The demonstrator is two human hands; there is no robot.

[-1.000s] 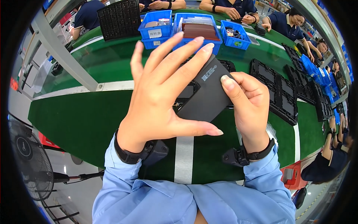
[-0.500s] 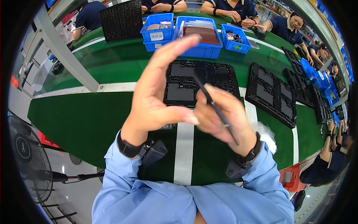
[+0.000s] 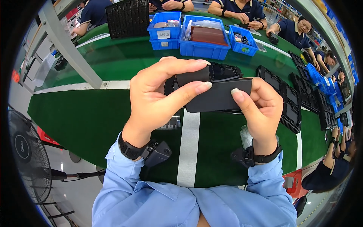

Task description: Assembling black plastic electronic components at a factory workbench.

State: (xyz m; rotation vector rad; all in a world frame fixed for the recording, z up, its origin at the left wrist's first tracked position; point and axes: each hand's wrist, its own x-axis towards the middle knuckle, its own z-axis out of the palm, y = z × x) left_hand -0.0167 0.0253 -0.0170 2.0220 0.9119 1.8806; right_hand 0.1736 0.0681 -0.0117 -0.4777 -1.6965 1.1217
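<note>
Both hands are raised over the table with a flat black rectangular panel [image 3: 217, 99] between them. My right hand [image 3: 265, 109] is closed on the panel's right end, its thumb on the near face and its fingers behind. Between thumb and forefinger, my left hand [image 3: 149, 92] grips a dark flap-like piece [image 3: 193, 76] at the panel's upper left. Whether this piece is part of the panel I cannot tell. A black moulded tray [image 3: 225, 70] lies behind the hands, mostly hidden by them.
Stacked black trays [image 3: 289, 102] lie to the right. At the back stand a blue bin [image 3: 204, 50] with brown sheets, more blue bins [image 3: 244, 48], and an upright black tray [image 3: 127, 19]. A metal post [image 3: 70, 47] rises at left, near a fan [image 3: 28, 151]. Co-workers sit across.
My left hand has closed from an open, spread pose onto the dark piece. My right hand has turned the panel from edge-on to face-on, moving slightly right.
</note>
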